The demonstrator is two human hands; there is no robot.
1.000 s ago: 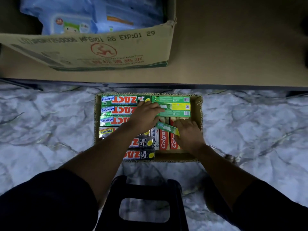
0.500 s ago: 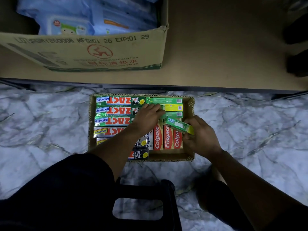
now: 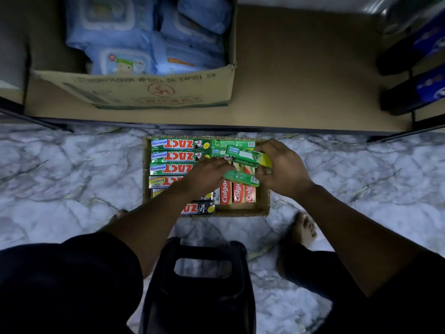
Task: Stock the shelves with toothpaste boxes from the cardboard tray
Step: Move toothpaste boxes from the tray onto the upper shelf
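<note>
Two toothpaste boxes are held above the cardboard tray (image 3: 265, 209), which is set on the marble floor (image 3: 72, 177). One green box (image 3: 243, 155) is clasped in the curled fingers of the right hand (image 3: 284, 172). A second green box (image 3: 240, 178), just below it, is pinched at its 9 o'clock end by the left hand (image 3: 207, 175). The boxes are judged light, stiff and easily dented, and best taken across the long sides. Bare shelf (image 3: 301, 75) lies open at 12 o'clock, bounded by a wipes carton (image 3: 144, 92) at 11 and dark packs (image 3: 414, 92) at 2. Its front edge must be cleared. A stool (image 3: 199, 297) stands at 6.
</note>
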